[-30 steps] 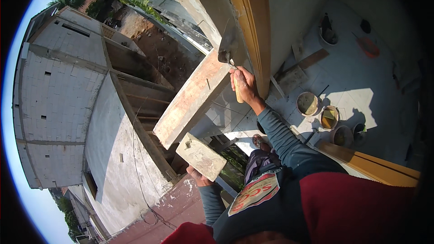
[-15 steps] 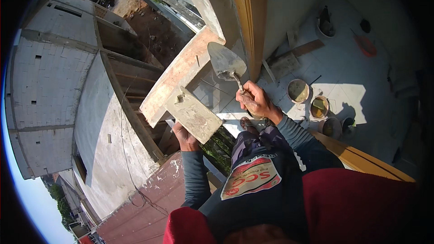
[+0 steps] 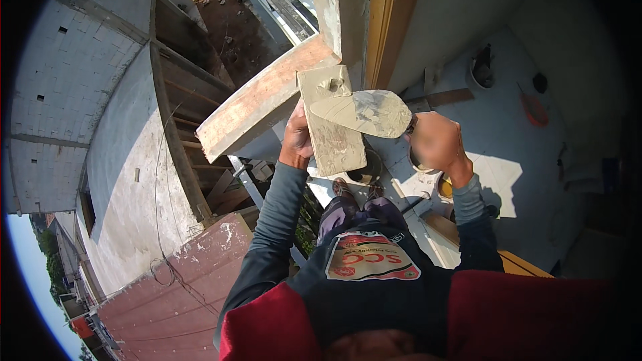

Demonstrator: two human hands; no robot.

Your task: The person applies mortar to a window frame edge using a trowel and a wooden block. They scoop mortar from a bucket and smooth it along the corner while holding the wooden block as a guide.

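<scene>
My left hand [image 3: 296,137] is closed around the left side of a flat rectangular hawk [image 3: 340,150] smeared with grey-beige mortar. A small lump of wet mortar [image 3: 332,87] sits near the hawk's far end. My right hand [image 3: 438,142], blurred, is wrapped round the handle of a pointed trowel [image 3: 382,113]. The trowel's blade points left and lies across the hawk, with mortar along it; its handle is mostly hidden by my fingers. Just beyond the hawk, to the left, is a wall ledge [image 3: 257,97] with a rough pinkish top.
A yellow-brown wooden frame [image 3: 386,23] stands beyond my hands. Right of it, on the tiled floor, are a board [image 3: 449,97], a bucket [image 3: 480,75] and a red-orange dustpan-like item [image 3: 533,110]. Another bucket [image 3: 370,166] is partly under the hawk. Left of the ledge the ground drops far below.
The trowel has come down and left from above, its blade turning sideways onto the hawk. My left hand has raised the hawk to the right, away from the ledge.
</scene>
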